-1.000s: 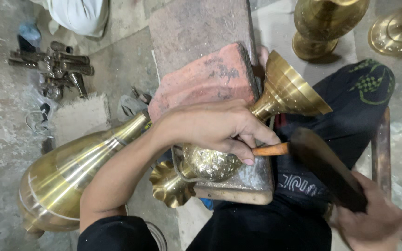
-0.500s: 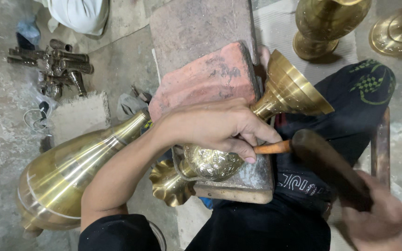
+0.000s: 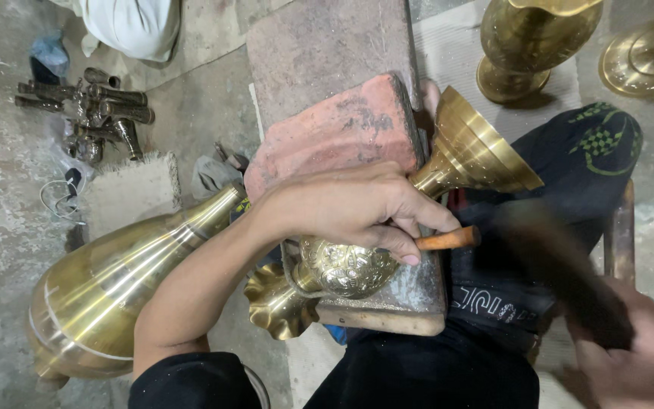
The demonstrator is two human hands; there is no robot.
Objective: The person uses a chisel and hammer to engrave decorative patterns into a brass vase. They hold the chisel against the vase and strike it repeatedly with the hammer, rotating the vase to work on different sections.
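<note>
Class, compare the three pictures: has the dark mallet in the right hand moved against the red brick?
Yes. The mallet has swung down and right, away from the red brick and the chisel handle, and is blurred with motion.

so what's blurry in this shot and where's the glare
Head view: the right hand and the dark mallet it swings are smeared by motion blur; the left hand, its wooden-handled punch and the embossed brass piece are sharp; soft glare streaks the large brass vase.

An embossed brass vase (image 3: pixel 346 266) lies sideways on a metal block (image 3: pixel 410 299).
</note>
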